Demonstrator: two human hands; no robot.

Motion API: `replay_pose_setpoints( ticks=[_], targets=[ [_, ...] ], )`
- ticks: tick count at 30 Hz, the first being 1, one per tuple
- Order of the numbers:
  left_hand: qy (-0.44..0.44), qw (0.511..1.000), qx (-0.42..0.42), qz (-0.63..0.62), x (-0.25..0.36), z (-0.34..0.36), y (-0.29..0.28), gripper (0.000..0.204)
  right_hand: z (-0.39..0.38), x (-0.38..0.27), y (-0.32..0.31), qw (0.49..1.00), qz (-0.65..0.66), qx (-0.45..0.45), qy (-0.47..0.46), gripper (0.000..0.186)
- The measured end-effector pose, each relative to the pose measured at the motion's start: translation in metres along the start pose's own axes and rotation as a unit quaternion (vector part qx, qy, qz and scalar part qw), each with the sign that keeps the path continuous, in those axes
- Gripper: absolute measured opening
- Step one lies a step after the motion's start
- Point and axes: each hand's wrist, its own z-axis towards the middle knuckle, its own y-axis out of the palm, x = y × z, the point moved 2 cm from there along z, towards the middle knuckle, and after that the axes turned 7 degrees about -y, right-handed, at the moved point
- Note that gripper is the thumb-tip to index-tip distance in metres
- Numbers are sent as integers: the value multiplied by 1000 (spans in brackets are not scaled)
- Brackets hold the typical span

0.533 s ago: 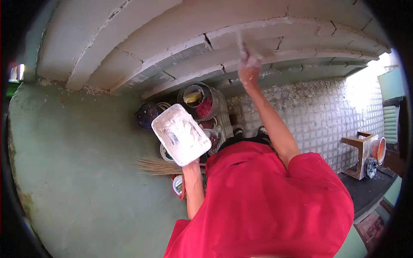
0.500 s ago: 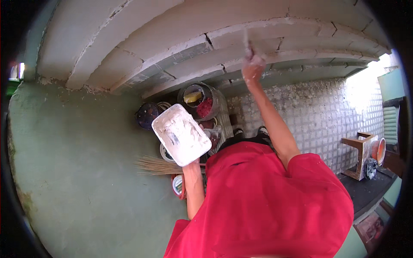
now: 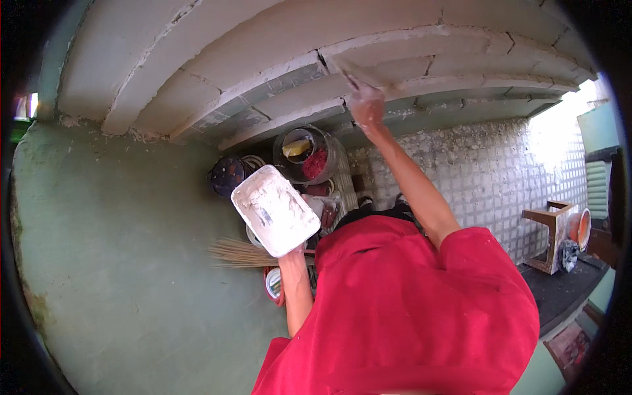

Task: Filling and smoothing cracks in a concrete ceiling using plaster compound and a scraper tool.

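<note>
White block wall [image 3: 276,59] being smeared: scraper [image 3: 349,71] held in right hand [image 3: 366,108], fingers closed. Paste tray [image 3: 275,209] gripped by left hand [image 3: 294,251]. More paste likely needed next.

The person wears a loose red shirt [image 3: 408,309] with short sleeves that end near the elbows, leaving both forearms bare, and the right hand [image 3: 366,105] is smeared with pale plaster.
</note>
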Motion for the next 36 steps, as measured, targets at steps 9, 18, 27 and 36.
replay_pose_setpoints(
  ticks=[9,18,27,36],
  targets=[
    [-125,784,-122,-596,8,5,4,53,10,26,-10,984,-13,151,96,32],
    [-129,808,-130,-560,4,12,1,52,-14,-1,32,988,105,114,17,10],
    [-133,770,-127,-611,12,13,4,53,6,46,-1,976,-119,142,112,14],
    [-137,826,-63,-543,14,8,-3,46,0,-50,24,998,54,8,35,49]
  ],
)
